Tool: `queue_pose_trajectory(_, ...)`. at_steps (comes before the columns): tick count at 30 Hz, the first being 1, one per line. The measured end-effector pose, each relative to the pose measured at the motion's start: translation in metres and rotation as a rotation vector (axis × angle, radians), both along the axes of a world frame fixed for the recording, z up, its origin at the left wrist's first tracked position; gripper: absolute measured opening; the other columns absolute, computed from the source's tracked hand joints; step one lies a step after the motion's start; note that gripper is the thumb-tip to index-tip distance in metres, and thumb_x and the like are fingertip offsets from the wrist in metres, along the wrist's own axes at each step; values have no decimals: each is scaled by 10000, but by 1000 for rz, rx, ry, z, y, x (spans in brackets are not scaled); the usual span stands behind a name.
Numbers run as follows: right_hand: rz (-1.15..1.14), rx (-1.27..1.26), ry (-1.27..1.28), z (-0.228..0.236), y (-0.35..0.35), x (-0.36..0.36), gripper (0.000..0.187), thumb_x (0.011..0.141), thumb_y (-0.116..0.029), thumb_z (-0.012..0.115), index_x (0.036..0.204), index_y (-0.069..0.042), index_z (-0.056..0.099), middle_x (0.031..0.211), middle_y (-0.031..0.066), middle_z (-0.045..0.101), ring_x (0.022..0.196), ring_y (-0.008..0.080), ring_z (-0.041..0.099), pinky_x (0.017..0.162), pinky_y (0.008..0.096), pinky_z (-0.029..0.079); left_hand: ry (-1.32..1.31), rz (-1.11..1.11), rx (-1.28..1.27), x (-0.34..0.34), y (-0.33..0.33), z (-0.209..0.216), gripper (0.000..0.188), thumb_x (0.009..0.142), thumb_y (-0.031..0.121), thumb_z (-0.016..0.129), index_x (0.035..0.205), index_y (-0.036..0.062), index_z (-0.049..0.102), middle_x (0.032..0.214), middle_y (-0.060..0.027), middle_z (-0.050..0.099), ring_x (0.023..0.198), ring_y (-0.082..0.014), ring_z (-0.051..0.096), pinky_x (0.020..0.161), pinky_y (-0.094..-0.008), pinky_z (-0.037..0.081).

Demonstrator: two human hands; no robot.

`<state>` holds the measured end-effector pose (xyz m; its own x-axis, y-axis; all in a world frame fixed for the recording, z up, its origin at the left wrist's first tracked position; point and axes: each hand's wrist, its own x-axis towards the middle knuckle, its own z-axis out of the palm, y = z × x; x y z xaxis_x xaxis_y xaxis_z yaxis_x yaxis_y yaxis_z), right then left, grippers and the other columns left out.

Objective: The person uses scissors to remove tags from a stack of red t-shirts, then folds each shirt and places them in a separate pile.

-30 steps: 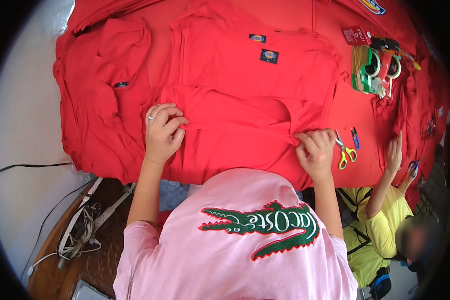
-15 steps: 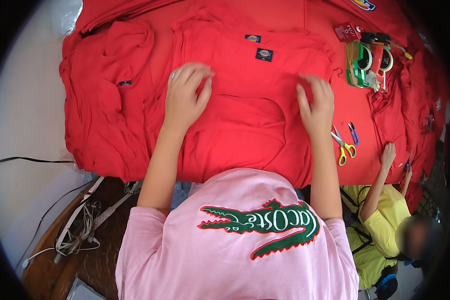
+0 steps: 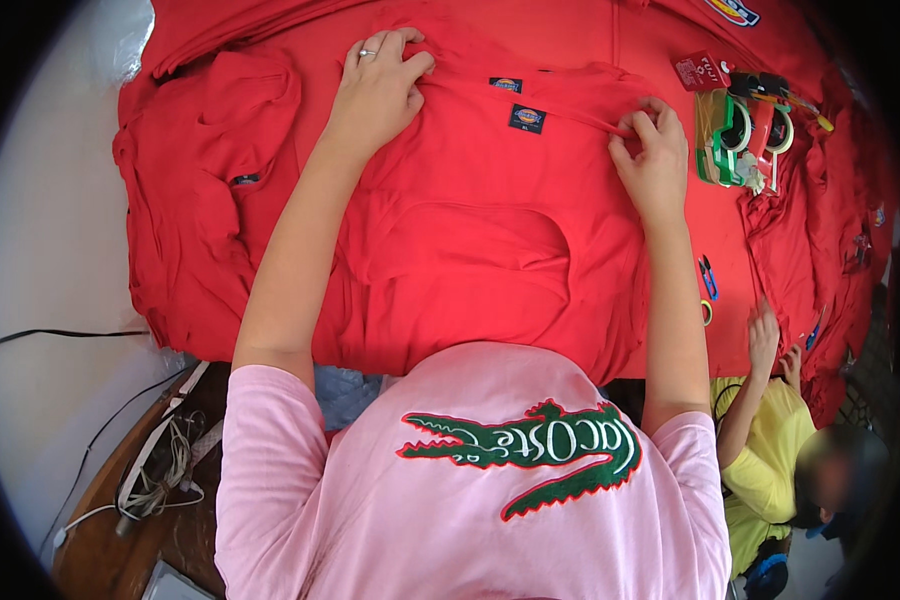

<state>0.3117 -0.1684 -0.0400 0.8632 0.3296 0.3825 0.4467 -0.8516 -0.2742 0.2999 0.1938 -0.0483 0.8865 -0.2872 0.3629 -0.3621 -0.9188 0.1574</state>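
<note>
Shows, farther forward than half a second earlier, the right hand (image 3: 655, 150) pinching the red shirt (image 3: 480, 160) near its far-right corner; the left hand (image 3: 382, 85), fingers bent, at the far-left corner, grip unclear. Places the shirt on the red tabletop (image 3: 732, 300), neck end pointing away, long axis near-to-far, left of a green tape dispenser (image 3: 712, 148).

Lettering marks a red card (image 3: 698, 73), a crocodile patch (image 3: 535, 442) and a black label (image 3: 526, 119) on the red garment (image 3: 490, 170).

Left hand (ringed) (image 3: 380, 92), right hand (image 3: 656, 168), on red shirt (image 3: 480, 170); tape dispenser (image 3: 710, 160) nearby
</note>
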Motion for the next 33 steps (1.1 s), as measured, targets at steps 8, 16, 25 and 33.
queue_pose_trajectory(8, 83, 18, 107, 39, -32, -115, 208, 745, -21, 744, 926, -98, 678, 1261, 85, 656, 966, 283, 633, 842, 422, 475, 69, 68, -321, -131, 11, 30, 377, 673, -52, 688, 1015, 99, 638, 992, -78, 620, 945, -294, 631, 846, -410, 494)
queue_pose_trajectory(16, 174, -37, 199, 5, -41, -229, 219, 727, -11, 741, 920, -102, 690, 1070, 27, 690, 917, 232, 618, 861, 403, 436, 273, 174, -282, -278, 7, -7, 332, 674, -103, 616, 946, 76, 682, 964, -102, 601, 959, -327, 595, 841, -435, 483)
queue_pose_trajectory(25, 216, -56, 245, 2, -45, -247, 232, 734, -27, 726, 949, -106, 688, 1007, 21, 664, 912, 224, 608, 903, 429, 418, 298, 196, -333, -293, 10, -11, 291, 708, -91, 609, 937, 77, 676, 972, -97, 600, 972, -326, 591, 835, -431, 476)
queue_pose_trajectory(33, 53, 334, 633, 10, -50, -222, 74, 870, -69, 725, 935, -36, 715, 755, 59, 659, 664, 169, 608, 697, 331, 476, 492, 236, -842, -277, 23, -1, 265, 783, -111, 574, 978, 20, 696, 921, -92, 679, 864, -231, 672, 810, -325, 536)
